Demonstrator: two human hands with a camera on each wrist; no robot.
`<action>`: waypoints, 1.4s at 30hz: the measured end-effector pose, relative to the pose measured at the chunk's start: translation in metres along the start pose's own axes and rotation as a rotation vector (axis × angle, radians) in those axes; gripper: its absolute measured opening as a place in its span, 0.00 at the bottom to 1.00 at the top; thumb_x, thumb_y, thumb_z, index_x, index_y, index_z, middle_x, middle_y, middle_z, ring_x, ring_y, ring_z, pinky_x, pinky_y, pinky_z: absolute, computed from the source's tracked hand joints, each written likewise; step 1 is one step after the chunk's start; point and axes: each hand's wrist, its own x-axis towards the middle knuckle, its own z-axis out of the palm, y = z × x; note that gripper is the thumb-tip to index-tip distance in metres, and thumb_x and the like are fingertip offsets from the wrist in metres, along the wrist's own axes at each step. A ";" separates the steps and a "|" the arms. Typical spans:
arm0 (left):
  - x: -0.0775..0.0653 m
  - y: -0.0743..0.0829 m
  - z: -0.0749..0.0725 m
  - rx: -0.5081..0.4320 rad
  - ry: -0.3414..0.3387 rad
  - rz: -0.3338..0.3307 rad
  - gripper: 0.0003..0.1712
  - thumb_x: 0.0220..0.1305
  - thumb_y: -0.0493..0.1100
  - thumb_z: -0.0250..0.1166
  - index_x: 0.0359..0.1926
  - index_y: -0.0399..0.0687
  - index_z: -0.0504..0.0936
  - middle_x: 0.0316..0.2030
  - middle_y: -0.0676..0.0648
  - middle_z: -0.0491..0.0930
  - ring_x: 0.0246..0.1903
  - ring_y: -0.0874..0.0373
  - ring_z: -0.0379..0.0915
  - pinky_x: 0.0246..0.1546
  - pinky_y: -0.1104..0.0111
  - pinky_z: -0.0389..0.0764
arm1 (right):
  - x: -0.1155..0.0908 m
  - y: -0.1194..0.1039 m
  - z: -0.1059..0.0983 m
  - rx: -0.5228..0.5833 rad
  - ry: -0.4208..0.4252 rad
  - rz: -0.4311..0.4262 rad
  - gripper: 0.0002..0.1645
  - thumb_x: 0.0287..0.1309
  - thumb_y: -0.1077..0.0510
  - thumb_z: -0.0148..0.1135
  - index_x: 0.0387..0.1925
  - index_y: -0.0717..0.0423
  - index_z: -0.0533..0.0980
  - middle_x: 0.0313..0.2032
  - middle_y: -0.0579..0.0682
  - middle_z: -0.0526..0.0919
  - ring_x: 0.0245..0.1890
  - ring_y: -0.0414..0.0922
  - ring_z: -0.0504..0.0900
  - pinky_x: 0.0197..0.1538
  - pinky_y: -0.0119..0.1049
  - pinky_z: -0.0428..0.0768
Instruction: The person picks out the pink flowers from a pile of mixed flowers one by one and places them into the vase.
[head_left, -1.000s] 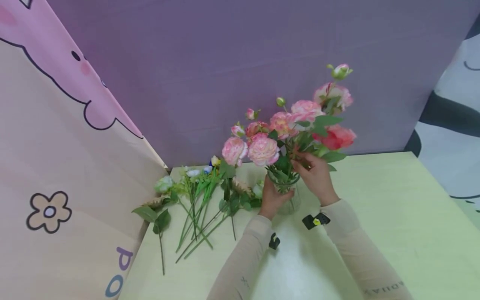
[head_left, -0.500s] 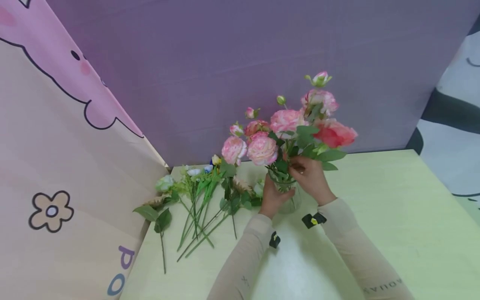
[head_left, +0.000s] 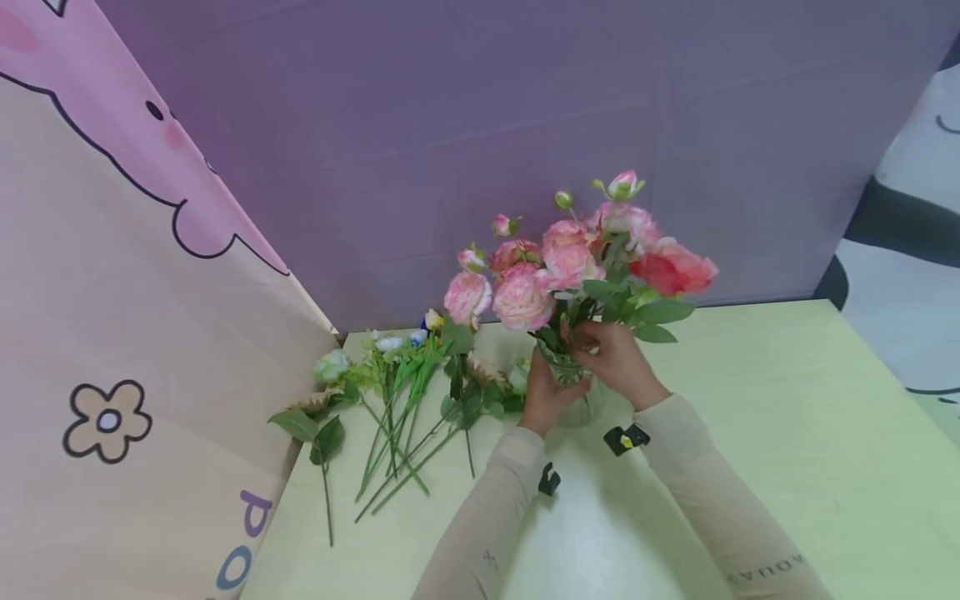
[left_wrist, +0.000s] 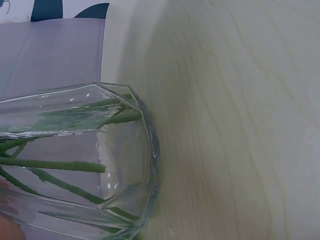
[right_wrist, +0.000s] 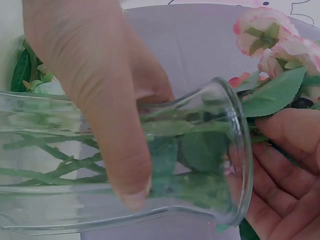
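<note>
A clear glass vase (head_left: 588,408) stands on the table, and my left hand (head_left: 546,396) grips it round the neck, thumb across the front. Pink roses (head_left: 522,297) and a coral-red flower (head_left: 673,268) rise from its mouth. At the rim my right hand (head_left: 618,362) pinches a pink rose's stem. The right wrist view shows that stem (right_wrist: 257,134) between thumb and fingers, right beside the vase's rim (right_wrist: 245,160). Cut green stems (left_wrist: 60,165) stand inside the vase in the left wrist view. Part of the left hand's fingers is hidden behind the glass.
Left of the vase, several loose flowers with green stems (head_left: 405,454) lie on the pale table (head_left: 787,433). One leafy stem (head_left: 326,500) lies apart near the left edge. A purple backdrop (head_left: 450,125) rises behind, and a printed panel (head_left: 172,350) stands at the left.
My right hand has moved down and slightly left toward the vase's mouth. The rose and bud it holds have sunk lower and leftward among the others. My left hand stays on the vase.
</note>
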 end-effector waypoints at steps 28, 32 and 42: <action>0.001 0.008 -0.005 0.075 -0.018 0.045 0.49 0.44 0.30 0.73 0.66 0.40 0.57 0.63 0.38 0.64 0.63 0.46 0.61 0.65 0.58 0.63 | -0.014 0.001 0.021 -0.181 0.156 -0.078 0.06 0.51 0.68 0.63 0.34 0.65 0.78 0.31 0.59 0.83 0.35 0.56 0.80 0.41 0.51 0.78; 0.000 0.028 -0.010 0.070 -0.021 0.051 0.46 0.44 0.31 0.73 0.63 0.37 0.59 0.62 0.37 0.66 0.62 0.46 0.63 0.65 0.59 0.63 | -0.017 0.001 0.023 -0.200 0.230 -0.118 0.07 0.49 0.69 0.65 0.33 0.67 0.78 0.31 0.61 0.82 0.38 0.60 0.78 0.43 0.54 0.77; 0.000 0.006 -0.009 0.058 -0.049 0.015 0.47 0.48 0.32 0.72 0.66 0.42 0.57 0.60 0.40 0.68 0.61 0.49 0.65 0.63 0.59 0.65 | -0.029 0.006 0.016 -0.153 0.287 -0.109 0.10 0.45 0.64 0.71 0.32 0.62 0.79 0.32 0.56 0.83 0.39 0.55 0.79 0.43 0.52 0.77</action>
